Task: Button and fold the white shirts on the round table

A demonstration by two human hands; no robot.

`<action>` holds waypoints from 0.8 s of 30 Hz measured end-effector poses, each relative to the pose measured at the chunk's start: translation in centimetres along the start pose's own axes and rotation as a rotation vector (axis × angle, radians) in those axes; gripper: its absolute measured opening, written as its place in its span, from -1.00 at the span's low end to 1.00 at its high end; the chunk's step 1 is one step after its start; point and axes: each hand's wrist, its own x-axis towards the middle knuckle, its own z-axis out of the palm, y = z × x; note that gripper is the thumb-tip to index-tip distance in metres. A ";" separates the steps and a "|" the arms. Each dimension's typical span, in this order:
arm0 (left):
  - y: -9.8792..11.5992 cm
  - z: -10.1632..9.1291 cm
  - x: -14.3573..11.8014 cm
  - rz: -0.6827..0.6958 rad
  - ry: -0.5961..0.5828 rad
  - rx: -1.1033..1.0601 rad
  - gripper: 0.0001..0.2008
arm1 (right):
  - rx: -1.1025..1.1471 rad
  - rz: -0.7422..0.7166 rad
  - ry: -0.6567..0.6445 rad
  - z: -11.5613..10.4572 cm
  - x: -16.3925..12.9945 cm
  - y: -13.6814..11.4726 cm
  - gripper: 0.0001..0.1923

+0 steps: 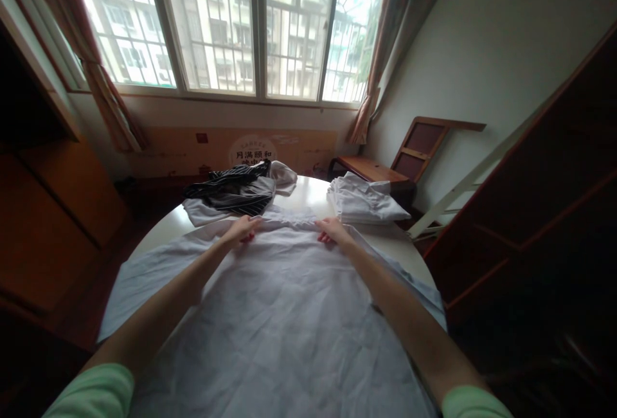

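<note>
A pale blue shirt is spread flat across a white round table, covering most of the tabletop, with one part draped over the left edge. Both arms are stretched forward over the cloth, in light green sleeves. The left hand is laid on the far edge of the shirt, near its collar, with the fingers curled down onto the fabric; whether the cloth is pinched between them cannot be told. The right hand is set just beside the same far edge, its fingers bent and pressed to the fabric, and a true grip cannot be confirmed there either. The two hands are held apart, with the collar section between them.

Beyond the left hand, a black-and-white striped garment is piled on top of a white garment, both on the far part of the table. Beyond the right hand, a stack of folded white clothes is placed near the table's right rim. A wooden chair is seen behind the table, below a barred window hung with brown curtains.
</note>
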 end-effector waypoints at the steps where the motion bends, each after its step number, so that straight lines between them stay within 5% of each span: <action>1: 0.5 0.4 0.3 -0.033 -0.056 -0.137 -0.73 | 0.046 0.005 -0.002 0.5 0.2 -0.1 -0.83; 4: 1.7 1.7 1.1 -0.107 -0.081 -0.461 -0.74 | 0.122 -0.026 0.026 1.8 0.7 0.0 -0.84; 9: 2.6 4.3 2.2 -0.074 0.040 -0.593 -0.84 | 0.215 -0.173 0.180 3.0 0.8 0.9 -0.90; 14: 2.7 5.3 3.3 0.220 0.313 -0.782 -0.86 | 0.066 -0.548 0.383 2.3 0.3 0.6 -0.83; 19: 3.8 4.9 4.4 0.465 0.461 -0.641 -0.84 | -0.027 -0.639 0.493 1.8 1.3 -1.5 -0.80; 24: 4.7 5.2 6.9 0.464 0.557 -0.316 -0.81 | -0.209 -0.553 0.486 2.5 3.5 -3.2 -0.71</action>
